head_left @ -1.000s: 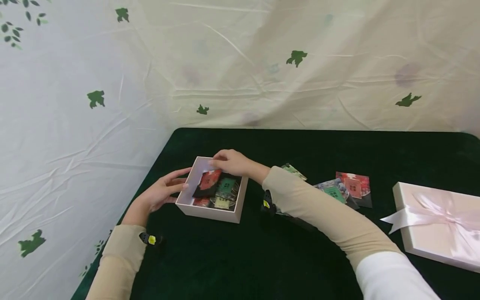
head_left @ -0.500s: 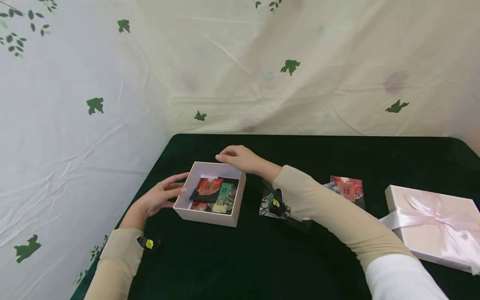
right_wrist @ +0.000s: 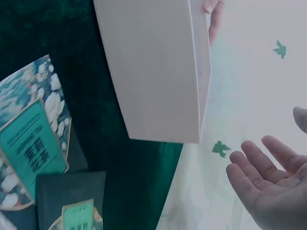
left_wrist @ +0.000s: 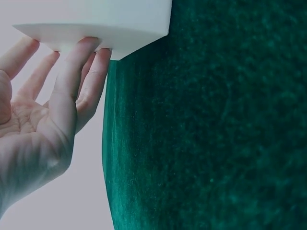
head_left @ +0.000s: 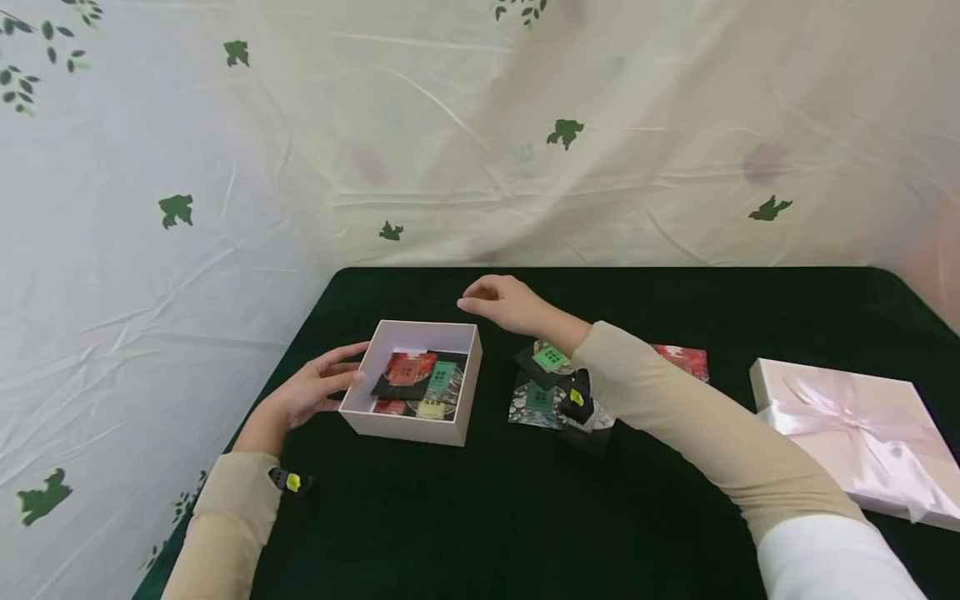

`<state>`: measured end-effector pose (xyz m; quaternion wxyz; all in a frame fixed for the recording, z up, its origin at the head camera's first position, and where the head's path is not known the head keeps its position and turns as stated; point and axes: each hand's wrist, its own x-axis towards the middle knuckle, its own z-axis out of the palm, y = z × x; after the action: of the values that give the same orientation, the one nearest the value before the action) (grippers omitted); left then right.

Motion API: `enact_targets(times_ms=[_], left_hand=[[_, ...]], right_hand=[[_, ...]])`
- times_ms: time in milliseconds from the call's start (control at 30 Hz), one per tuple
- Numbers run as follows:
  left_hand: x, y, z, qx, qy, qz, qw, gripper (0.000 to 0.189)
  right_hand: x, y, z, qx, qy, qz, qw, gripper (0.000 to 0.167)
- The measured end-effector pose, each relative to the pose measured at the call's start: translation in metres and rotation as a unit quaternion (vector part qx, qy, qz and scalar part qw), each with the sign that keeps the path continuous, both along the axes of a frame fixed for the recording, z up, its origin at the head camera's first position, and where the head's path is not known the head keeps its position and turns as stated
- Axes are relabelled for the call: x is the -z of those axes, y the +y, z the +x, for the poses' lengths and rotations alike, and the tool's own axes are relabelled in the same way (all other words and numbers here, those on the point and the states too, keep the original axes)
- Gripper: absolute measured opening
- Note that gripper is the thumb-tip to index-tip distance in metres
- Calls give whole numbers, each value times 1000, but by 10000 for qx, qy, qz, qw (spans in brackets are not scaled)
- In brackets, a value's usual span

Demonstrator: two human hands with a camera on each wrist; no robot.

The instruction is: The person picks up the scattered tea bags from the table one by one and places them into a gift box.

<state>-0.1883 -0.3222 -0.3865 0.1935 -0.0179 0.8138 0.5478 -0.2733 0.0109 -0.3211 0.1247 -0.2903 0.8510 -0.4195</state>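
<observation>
A pale pink open box (head_left: 405,428) stands at the left of the green table. Inside lie several flat printed packets, among them one with a red label (head_left: 407,371) and one with a green label (head_left: 440,382). With its fingertips my left hand (head_left: 303,393) touches the box's left side; in the left wrist view those fingers (left_wrist: 67,76) are spread against the box wall. Beyond the box's far right corner, my right hand (head_left: 513,304) hovers with nothing in it. The right wrist view shows this hand (right_wrist: 273,187) palm up, its fingers loosely bent.
More printed packets (head_left: 538,398) lie spread right of the box, partly hidden under my right forearm. A red one (head_left: 686,362) lies behind that sleeve. At the right rests a pink box lid (head_left: 817,396) with a satin bow. A white cloth (head_left: 450,125) hangs behind the table.
My right hand has drawn out of the box, over its far right edge, and moved right, away from it. The left hand has stayed against the box's side.
</observation>
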Motion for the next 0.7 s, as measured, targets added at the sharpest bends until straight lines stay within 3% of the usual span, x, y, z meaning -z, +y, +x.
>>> enact_targets(times_ms=[367,700], left_hand=[[0,2,0,-39,-107,-3,9999,70],[2,-1,-1,22,-88,-3,10000,70]], right_hand=[[-2,37,5,283,-28,98,9995,38],[-3,60,7,303,-59,321,9990,40]])
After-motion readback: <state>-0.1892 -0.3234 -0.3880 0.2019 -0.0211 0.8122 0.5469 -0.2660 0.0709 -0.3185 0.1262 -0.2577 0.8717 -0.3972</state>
